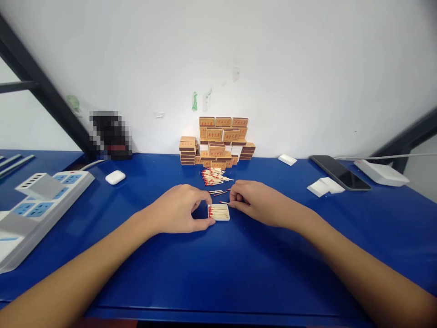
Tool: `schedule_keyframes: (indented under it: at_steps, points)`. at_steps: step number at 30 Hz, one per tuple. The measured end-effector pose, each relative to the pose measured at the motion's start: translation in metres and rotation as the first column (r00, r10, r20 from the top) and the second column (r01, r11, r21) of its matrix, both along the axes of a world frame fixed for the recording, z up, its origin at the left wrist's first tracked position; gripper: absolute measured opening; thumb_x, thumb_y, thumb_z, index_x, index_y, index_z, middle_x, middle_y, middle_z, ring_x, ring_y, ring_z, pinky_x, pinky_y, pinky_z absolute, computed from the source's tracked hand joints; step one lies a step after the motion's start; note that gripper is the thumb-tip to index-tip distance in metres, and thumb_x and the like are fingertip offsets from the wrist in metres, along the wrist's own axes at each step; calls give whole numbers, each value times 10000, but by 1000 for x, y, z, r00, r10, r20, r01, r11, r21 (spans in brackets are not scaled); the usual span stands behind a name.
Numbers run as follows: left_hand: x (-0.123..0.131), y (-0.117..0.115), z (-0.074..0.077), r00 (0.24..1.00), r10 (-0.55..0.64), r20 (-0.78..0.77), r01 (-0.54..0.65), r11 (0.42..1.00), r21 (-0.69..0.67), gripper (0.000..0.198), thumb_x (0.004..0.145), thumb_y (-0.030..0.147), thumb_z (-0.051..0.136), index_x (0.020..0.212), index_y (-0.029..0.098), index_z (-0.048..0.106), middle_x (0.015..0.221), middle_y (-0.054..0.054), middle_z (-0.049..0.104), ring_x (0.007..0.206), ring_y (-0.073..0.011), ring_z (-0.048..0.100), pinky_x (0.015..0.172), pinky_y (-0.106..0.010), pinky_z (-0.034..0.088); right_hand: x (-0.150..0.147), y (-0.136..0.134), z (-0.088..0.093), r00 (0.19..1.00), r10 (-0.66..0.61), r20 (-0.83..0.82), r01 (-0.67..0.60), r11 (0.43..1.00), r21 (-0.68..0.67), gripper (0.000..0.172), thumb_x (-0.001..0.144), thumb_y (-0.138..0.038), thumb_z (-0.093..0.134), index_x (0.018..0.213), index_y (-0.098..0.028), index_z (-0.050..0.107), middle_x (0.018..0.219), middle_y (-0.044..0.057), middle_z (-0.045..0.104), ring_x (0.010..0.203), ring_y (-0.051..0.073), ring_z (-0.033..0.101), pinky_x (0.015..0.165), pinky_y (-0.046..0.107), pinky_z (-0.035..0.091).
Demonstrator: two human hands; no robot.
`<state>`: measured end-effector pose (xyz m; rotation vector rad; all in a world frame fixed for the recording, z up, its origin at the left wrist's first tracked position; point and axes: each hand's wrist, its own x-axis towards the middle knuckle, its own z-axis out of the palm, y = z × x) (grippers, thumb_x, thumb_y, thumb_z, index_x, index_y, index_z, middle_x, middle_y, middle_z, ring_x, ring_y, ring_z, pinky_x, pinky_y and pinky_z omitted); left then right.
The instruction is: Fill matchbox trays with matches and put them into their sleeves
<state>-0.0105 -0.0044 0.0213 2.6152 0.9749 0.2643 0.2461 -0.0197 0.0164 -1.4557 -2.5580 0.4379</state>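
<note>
A small white matchbox tray (pixel 223 219) lies on the blue table, filled with red-headed matches (pixel 219 212) whose heads point left. My left hand (pixel 180 208) grips the tray's left end between thumb and fingers. Just right of the tray, my right hand (pixel 256 202) is closed in a pinch on a single match (pixel 223 202), its red head pointing left. A few loose matches (pixel 218 192) lie beyond the tray. Behind them is a heap of matches (pixel 214 176), in front of stacked orange-brown matchboxes (pixel 218 148).
At left are a power strip (pixel 51 205) with plugs in it and a white earbud case (pixel 115 177). A phone (pixel 339 172), a white box-shaped device (pixel 381 173) and white pieces (pixel 325 186) lie at right. A white wall (pixel 290 68) rises behind the table (pixel 218 278).
</note>
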Motion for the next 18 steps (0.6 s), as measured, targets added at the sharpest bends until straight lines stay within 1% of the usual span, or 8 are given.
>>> schedule_keyframes:
  at_steps: [2, 7, 9, 10, 12, 14, 16, 18]
  points:
    - [0, 0, 0, 1000, 4, -5, -4, 1000, -1, 296, 845, 467, 728, 990, 210, 746, 641, 43, 561, 543, -115, 490, 540, -267, 296, -2, 3, -4, 1000, 16, 1, -16, 1000, 3, 164, 1026, -235, 569, 871, -192, 598, 937, 44, 647, 785, 168, 565, 685, 293, 396]
    - [1, -1, -2, 1000, -3, -21, 3, 1000, 3, 302, 856, 471, 716, 991, 202, 734, 647, 39, 574, 554, -122, 497, 547, -271, 296, -10, 13, -13, 998, 59, 37, -63, 989, 130, 157, 1062, -198, 503, 948, -166, 606, 1019, 72, 612, 836, 180, 572, 730, 308, 421]
    - [1, -1, -2, 1000, -6, -24, 7, 1000, 7, 297, 856, 467, 715, 979, 197, 733, 646, 36, 578, 554, -123, 500, 547, -271, 295, -13, 18, -15, 997, 64, 37, -69, 984, 165, 90, 1047, -197, 541, 1023, -157, 618, 1065, 86, 607, 902, 202, 585, 764, 320, 440]
    - [2, -1, -1, 1000, -7, -22, 7, 1000, 9, 294, 855, 462, 717, 977, 195, 733, 644, 36, 578, 553, -123, 500, 547, -272, 295, -14, 20, -16, 998, 62, 28, -66, 981, 183, 87, 1035, -202, 570, 1088, -150, 617, 1103, 98, 602, 950, 217, 590, 791, 329, 453]
    - [2, -2, -1, 1000, -10, -18, 10, 1000, 8, 288, 854, 453, 718, 984, 196, 735, 635, 40, 574, 545, -121, 497, 544, -272, 293, -16, 23, -18, 998, 66, 3, -65, 975, 213, 187, 1017, -206, 610, 1192, -141, 604, 1169, 123, 583, 1047, 244, 581, 865, 355, 469]
    - [2, -1, -1, 1000, -13, -18, 13, 1000, 4, 283, 855, 451, 717, 986, 201, 739, 632, 43, 572, 541, -119, 495, 542, -272, 291, -18, 27, -18, 996, 82, -22, -76, 977, 199, 163, 1024, -208, 599, 1172, -143, 621, 1171, 129, 575, 1073, 248, 570, 912, 368, 470]
    - [2, -1, -1, 1000, -10, -19, 10, 1000, 5, 287, 855, 460, 716, 982, 203, 744, 637, 42, 574, 542, -119, 495, 540, -273, 289, -19, 30, -18, 995, 88, -35, -82, 985, 149, 98, 1037, -207, 570, 1070, -148, 642, 1127, 120, 587, 1054, 240, 568, 914, 361, 467]
    - [2, 0, -2, 1000, -11, -15, 11, 1000, 6, 296, 854, 468, 717, 982, 204, 745, 644, 40, 579, 544, -119, 496, 540, -275, 291, -20, 31, -16, 997, 75, -21, -72, 992, 106, 97, 1034, -202, 569, 1001, -148, 643, 1093, 117, 607, 1034, 241, 567, 895, 355, 463]
